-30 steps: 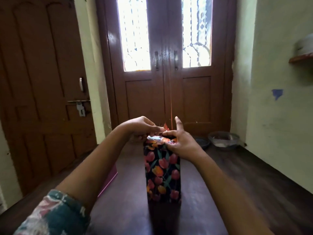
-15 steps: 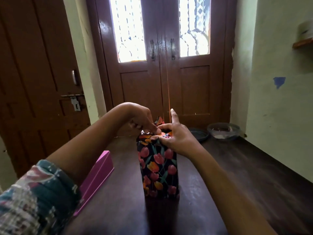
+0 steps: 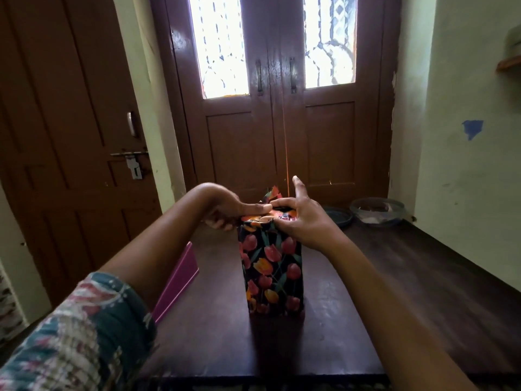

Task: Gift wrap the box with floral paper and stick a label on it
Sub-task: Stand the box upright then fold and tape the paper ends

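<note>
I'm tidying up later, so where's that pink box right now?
In the head view the pink box sits at the dark table's left edge, left of the upright floral-wrapped box, partly hidden behind the left forearm.

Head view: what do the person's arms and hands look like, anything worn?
Left hand and right hand are bare: no gloves, rings or watch visible. The left arm wears a teal sleeve printed pink and cream, ending near the elbow. The right arm shows no sleeve.
</note>
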Motion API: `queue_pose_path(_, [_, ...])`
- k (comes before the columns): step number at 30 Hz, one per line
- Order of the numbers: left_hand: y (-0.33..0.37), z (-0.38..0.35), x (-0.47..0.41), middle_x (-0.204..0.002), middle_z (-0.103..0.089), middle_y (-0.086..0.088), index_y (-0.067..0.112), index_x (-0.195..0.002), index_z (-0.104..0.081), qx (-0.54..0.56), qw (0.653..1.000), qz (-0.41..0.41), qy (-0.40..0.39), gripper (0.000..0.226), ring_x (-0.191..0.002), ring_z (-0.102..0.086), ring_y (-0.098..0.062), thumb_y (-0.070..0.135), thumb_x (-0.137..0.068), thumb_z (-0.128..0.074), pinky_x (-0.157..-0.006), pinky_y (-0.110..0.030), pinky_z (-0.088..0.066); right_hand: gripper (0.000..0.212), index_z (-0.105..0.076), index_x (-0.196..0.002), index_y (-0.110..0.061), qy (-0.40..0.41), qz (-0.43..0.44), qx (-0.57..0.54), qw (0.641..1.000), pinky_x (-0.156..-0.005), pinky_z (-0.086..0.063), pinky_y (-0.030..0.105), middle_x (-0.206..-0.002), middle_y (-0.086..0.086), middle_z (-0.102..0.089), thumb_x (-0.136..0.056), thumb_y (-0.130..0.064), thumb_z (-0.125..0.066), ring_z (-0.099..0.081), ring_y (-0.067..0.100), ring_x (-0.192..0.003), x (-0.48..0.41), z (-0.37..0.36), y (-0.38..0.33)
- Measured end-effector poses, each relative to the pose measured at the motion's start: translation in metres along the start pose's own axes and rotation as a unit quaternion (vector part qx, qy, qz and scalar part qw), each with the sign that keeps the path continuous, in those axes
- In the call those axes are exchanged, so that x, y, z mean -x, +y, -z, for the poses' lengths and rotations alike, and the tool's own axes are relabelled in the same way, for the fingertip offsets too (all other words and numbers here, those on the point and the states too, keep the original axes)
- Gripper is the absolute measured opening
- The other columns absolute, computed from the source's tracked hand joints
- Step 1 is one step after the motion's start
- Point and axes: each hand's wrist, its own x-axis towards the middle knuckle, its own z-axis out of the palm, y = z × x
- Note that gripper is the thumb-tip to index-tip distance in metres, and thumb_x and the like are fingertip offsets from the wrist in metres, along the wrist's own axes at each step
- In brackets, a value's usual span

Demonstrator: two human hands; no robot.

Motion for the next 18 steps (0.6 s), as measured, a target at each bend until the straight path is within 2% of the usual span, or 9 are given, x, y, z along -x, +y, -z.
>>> queue_pose_path(2, [-0.012, -0.008, -0.006, -0.08, -0.061, -0.006, 0.003, -0.098, -0.06, 0.063, 0.995, -0.062, 0.045, 0.089, -0.059, -0.051, -0.013, 0.082, -0.061, -0.039, -0.053, -0.021, -0.041, 0.089, -0.006, -0.149, -0.009, 0.0, 0.005, 0.006, 1.0, -0.096, -0.028, 0.019, -0.143, -0.001, -0.043, -0.085, -0.024, -0.065, -0.034, 0.013, -0.131, -0.001, -0.003, -0.003])
queue_pose_path(4, [-0.021, -0.011, -0.007, -0.1, -0.06, -0.001, 0.01, -0.112, -0.054, 0.112, 0.983, -0.113, 0.089, 0.062, -0.079, -0.058, -0.01, 0.063, -0.08, -0.046, -0.066, -0.02, -0.047, 0.092, 0.0, -0.149, -0.01, 0.002, 0.007, 0.008, 1.0, -0.094, -0.026, 0.018, -0.139, -0.002, -0.048, -0.084, -0.024, -0.065, -0.035, 0.013, -0.131, -0.001, -0.005, -0.003])
queue_pose_path(5, [-0.026, -0.009, -0.005, -0.105, -0.059, 0.0, 0.014, -0.115, -0.052, 0.141, 0.978, -0.128, 0.086, 0.052, -0.084, -0.059, -0.01, 0.054, -0.082, -0.053, -0.067, -0.019, -0.05, 0.096, 0.005, -0.149, -0.01, 0.003, 0.007, 0.006, 1.0, -0.093, -0.025, 0.017, -0.134, -0.002, -0.053, -0.084, -0.024, -0.065, -0.036, 0.013, -0.131, -0.002, -0.005, -0.003])
queue_pose_path(7, [-0.037, -0.003, -0.001, -0.108, -0.063, -0.004, 0.014, -0.118, -0.055, 0.228, 0.961, -0.151, 0.029, 0.062, -0.087, -0.065, -0.014, 0.043, -0.067, -0.072, -0.062, -0.02, -0.054, 0.098, 0.009, -0.148, -0.011, 0.005, 0.002, 0.002, 1.0, -0.095, -0.028, 0.02, -0.131, -0.002, -0.055, -0.084, -0.024, -0.065, -0.037, 0.014, -0.13, -0.003, -0.005, 0.001])
queue_pose_path(9, [-0.042, 0.002, 0.0, -0.106, -0.067, -0.011, 0.012, -0.117, -0.059, 0.309, 0.936, -0.169, 0.008, 0.078, -0.083, -0.069, -0.017, 0.04, -0.048, -0.085, -0.059, -0.021, -0.056, 0.093, 0.002, -0.149, -0.011, 0.004, 0.006, 0.006, 1.0, -0.099, -0.031, 0.025, -0.138, -0.001, -0.049, -0.085, -0.024, -0.065, -0.035, 0.016, -0.131, -0.004, -0.004, 0.003])
queue_pose_path(11, [-0.033, 0.002, 0.003, -0.106, -0.066, -0.013, 0.011, -0.12, -0.056, 0.342, 0.923, -0.168, 0.056, 0.07, -0.074, -0.067, -0.015, 0.046, -0.063, -0.076, -0.054, -0.022, -0.055, 0.078, -0.019, -0.147, -0.01, 0.001, 0.02, 0.027, 0.999, -0.099, -0.032, 0.024, -0.153, 0.003, -0.025, -0.085, -0.025, -0.065, -0.032, 0.016, -0.133, -0.004, -0.005, 0.001])
queue_pose_path(13, [-0.015, -0.001, 0.006, -0.104, -0.064, -0.006, 0.014, -0.119, -0.053, 0.278, 0.941, -0.156, 0.11, 0.054, -0.068, -0.06, -0.01, 0.053, -0.081, -0.057, -0.051, -0.021, -0.049, 0.07, -0.03, -0.144, -0.009, -0.001, 0.029, 0.04, 0.999, -0.099, -0.031, 0.023, -0.157, 0.003, -0.01, -0.085, -0.026, -0.064, -0.03, 0.016, -0.134, -0.003, -0.005, -0.002])
queue_pose_path(15, [0.001, -0.004, 0.003, -0.103, -0.059, 0.002, 0.023, -0.116, -0.052, 0.156, 0.969, -0.136, 0.136, 0.05, -0.073, -0.056, -0.009, 0.06, -0.081, -0.053, -0.056, -0.023, -0.046, 0.077, -0.023, -0.146, -0.007, 0.007, 0.028, 0.034, 0.999, -0.099, -0.029, 0.022, -0.155, 0.003, -0.019, -0.085, -0.026, -0.065, -0.03, 0.015, -0.134, -0.003, -0.003, -0.001])
queue_pose_path(18, [0.008, -0.008, -0.008, -0.107, -0.06, 0.001, 0.018, -0.117, -0.055, 0.097, 0.981, -0.12, 0.12, 0.071, -0.093, -0.062, -0.016, 0.071, -0.069, -0.055, -0.076, -0.031, -0.053, 0.085, -0.014, -0.148, -0.008, 0.013, 0.023, 0.03, 0.999, -0.097, -0.029, 0.021, -0.15, 0.002, -0.03, -0.084, -0.026, -0.066, -0.032, 0.015, -0.133, -0.004, -0.001, 0.002])
